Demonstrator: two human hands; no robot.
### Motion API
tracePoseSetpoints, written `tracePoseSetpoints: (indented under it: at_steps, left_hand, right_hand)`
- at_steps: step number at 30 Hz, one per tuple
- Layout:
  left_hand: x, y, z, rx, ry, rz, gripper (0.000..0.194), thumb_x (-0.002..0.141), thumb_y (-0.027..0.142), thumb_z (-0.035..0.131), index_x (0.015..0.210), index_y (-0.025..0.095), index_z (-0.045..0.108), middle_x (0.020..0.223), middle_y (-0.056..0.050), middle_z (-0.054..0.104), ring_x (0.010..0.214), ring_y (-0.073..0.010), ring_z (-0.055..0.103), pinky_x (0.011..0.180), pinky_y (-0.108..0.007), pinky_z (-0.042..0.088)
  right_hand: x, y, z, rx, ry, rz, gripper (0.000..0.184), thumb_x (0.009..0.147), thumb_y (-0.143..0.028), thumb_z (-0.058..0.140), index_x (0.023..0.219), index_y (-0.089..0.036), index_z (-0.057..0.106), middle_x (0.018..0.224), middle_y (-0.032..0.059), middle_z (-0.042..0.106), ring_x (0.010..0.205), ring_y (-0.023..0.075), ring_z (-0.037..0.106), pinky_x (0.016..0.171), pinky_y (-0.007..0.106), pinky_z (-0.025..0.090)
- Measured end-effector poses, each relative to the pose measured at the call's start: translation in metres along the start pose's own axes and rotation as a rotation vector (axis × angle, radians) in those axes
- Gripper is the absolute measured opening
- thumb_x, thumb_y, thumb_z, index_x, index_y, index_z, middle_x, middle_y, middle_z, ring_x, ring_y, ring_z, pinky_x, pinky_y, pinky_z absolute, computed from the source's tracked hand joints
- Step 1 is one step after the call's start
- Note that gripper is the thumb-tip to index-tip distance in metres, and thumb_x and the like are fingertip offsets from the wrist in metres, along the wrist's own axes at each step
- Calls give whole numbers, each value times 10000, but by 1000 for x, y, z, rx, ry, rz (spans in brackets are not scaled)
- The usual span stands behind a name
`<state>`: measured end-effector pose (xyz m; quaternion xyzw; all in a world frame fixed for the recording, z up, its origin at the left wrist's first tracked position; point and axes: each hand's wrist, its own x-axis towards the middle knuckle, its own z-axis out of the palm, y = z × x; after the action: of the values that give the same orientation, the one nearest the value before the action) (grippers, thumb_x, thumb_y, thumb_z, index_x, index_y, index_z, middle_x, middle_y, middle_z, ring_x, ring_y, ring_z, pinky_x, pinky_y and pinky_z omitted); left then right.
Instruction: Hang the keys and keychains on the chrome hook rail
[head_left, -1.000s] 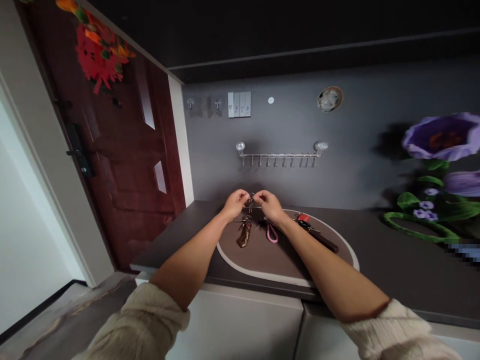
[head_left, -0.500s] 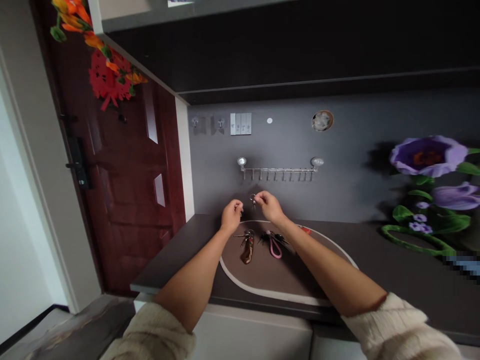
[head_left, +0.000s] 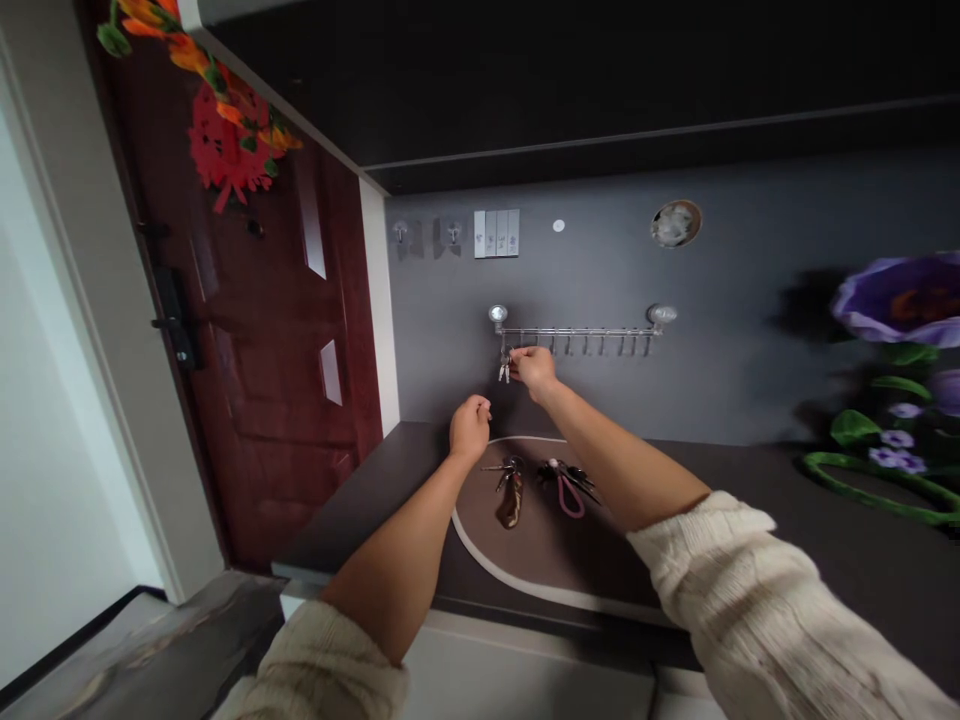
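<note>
My right hand pinches a small bunch of keys by its ring, just under the left end of a metal hook rail. Whether the ring touches a hook, I cannot tell. Lower and to the left, my left hand is closed with its fingertips together; what it holds, if anything, is too small to make out. On the brown mat below lie a bunch of keys with a brown patterned fob and another bunch with a pink braided loop.
A dark shelf overhangs the counter. Two clear hooks, a set of white labels and a round hole are on the grey wall. Purple artificial flowers stand right; a dark red door is left.
My right hand has risen with the keys from above the mat to the rail's left end. My left hand stays nearly in place. The view has shifted slightly.
</note>
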<state>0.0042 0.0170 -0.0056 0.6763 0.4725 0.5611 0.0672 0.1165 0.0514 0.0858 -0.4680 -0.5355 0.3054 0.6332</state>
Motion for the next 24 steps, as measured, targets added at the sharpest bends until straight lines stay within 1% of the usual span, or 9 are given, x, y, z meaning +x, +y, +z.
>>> tracePoseSetpoints:
  at_steps: [3,9,12,17,24]
  left_hand:
    - [0,-1,0,6,-1,5,201,787,231,345,727,167,525,637,-8,567,619,-108,503,615,-220,346]
    - [0,-1,0,7,-10,17,207,787,231,343,729,165,530,634,-9,569,611,-110,500,605,-220,342]
    - [1,0,0,-7,-11,17,211,787,239,343,729,163,531,636,-10,571,607,-109,499,602,-219,342]
    - [1,-2,1,-28,-13,25,206,786,242,346,739,164,531,635,-5,569,596,-102,493,590,-213,341]
    - [3,-7,2,-99,-47,24,201,779,253,355,742,164,531,633,3,566,558,-85,489,575,-207,357]
  right_hand:
    - [6,6,6,-24,28,8,80,695,-152,485,672,-118,554,588,16,585,479,63,520,507,193,441]
    - [18,17,12,-172,104,-72,152,692,-226,502,708,-108,596,591,32,607,533,81,555,540,182,440]
    - [21,21,13,-234,130,-61,169,686,-232,506,730,-108,613,619,44,616,555,92,567,547,189,439]
    - [20,26,9,-309,112,-31,204,683,-236,510,787,-106,628,629,58,620,575,106,579,548,192,433]
    - [14,24,1,-288,99,-42,152,681,-195,504,738,-120,623,664,58,634,593,101,590,548,182,432]
